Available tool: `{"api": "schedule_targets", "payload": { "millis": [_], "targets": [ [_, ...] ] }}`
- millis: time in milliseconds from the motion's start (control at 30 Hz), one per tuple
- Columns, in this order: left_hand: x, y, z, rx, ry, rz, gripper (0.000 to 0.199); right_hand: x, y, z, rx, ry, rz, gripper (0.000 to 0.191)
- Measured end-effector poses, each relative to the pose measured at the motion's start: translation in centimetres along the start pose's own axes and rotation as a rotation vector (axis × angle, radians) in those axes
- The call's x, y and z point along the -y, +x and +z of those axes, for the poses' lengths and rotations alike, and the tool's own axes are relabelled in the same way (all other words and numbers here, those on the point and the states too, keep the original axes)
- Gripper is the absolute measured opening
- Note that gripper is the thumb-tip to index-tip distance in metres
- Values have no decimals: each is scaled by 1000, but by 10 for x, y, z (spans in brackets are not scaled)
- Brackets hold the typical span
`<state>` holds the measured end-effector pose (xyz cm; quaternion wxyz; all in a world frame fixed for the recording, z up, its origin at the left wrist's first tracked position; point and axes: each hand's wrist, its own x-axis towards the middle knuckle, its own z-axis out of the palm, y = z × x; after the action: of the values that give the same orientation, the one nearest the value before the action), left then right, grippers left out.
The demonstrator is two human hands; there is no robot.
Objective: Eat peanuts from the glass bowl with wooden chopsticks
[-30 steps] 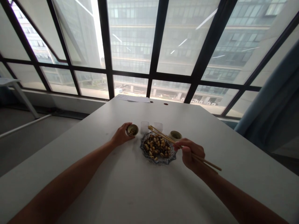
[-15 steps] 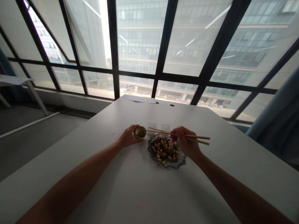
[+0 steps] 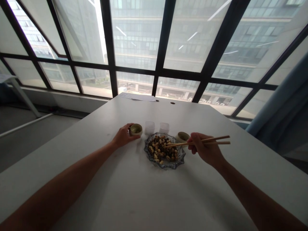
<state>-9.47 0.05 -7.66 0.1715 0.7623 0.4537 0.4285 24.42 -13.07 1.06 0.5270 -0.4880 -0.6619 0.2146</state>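
My left hand is wrapped round a small ceramic cup, left of the plate; its inside is olive-coloured. My right hand grips a pair of wooden chopsticks, whose tips reach over the nuts. A scalloped glass plate in the middle holds a heap of nuts that look like pistachios, mixed with small dark pieces I cannot make out. A second ceramic cup stands behind the plate's right side, partly behind the chopsticks and my right fingers.
Two small clear plastic cups stand behind the plate on the white table. Sheets of paper lie at the table's far edge, near two dark round holes. Large windows rise beyond, with a blue curtain at the right.
The chopsticks have swung right and down, from beside the left cup to over the nuts. The left cup sits more upright, and the second cup has come into sight.
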Motion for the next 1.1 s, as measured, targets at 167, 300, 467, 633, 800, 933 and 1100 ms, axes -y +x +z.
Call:
{"api": "schedule_targets", "payload": {
  "millis": [167,300,467,633,800,933,1100],
  "targets": [
    [-2,0,0,6,16,10,71,-2,1,-1,-104,44,27,60],
    [0,0,1,0,63,99,76,-10,9,-8,-199,149,123,62],
    [5,0,3,0,80,169,74,-24,18,-13,-276,301,301,60],
    [5,0,3,5,98,181,73,-24,19,-14,-297,309,329,60],
    [5,-1,2,5,99,170,73,-3,6,11,-428,243,-23,59],
    [8,-2,3,10,108,171,74,9,11,56,-181,218,-180,52],
    [7,-1,4,11,93,190,73,7,35,94,64,144,-123,51]
  ]
}}
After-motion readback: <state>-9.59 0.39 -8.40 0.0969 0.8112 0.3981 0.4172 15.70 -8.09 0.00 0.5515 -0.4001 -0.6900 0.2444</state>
